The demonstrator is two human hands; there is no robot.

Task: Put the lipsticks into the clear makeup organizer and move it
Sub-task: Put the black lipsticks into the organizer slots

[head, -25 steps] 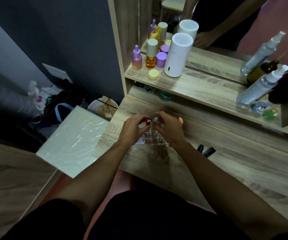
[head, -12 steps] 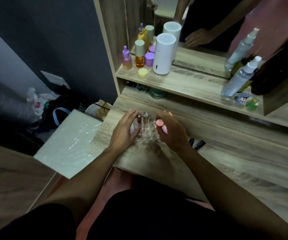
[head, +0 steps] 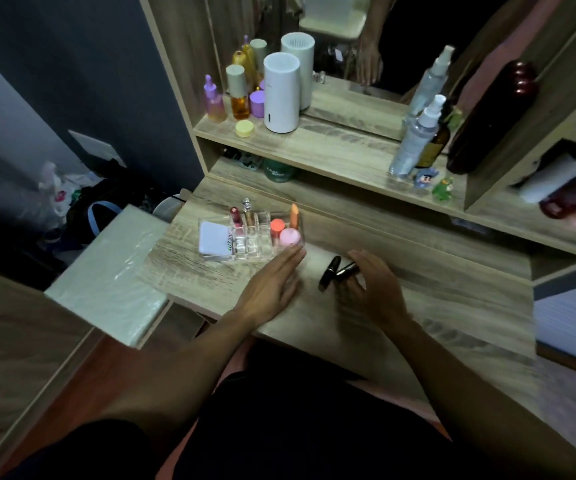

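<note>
The clear makeup organizer (head: 255, 249) stands on the wooden desk (head: 452, 299), left of centre. It holds a red lipstick (head: 235, 216), a silver-capped tube (head: 247, 208), an orange stick (head: 294, 215), two pink-orange round items and a white pad. Two black lipsticks (head: 335, 271) lie on the desk to its right. My left hand (head: 272, 282) is flat and open just below the organizer's right corner. My right hand (head: 374, 285) hovers open over the black lipsticks, fingertips close to them, holding nothing.
A shelf (head: 331, 150) above the desk carries bottles, a white cylinder (head: 280, 93), spray bottles (head: 414, 140) and small figurines. A mirror is behind it. A pale stool top (head: 106, 275) sits left of the desk, with bags on the floor beyond.
Both hands have let go of the organizer and moved right and down. The right hand now hovers over the black lipsticks. The view has shifted right.
</note>
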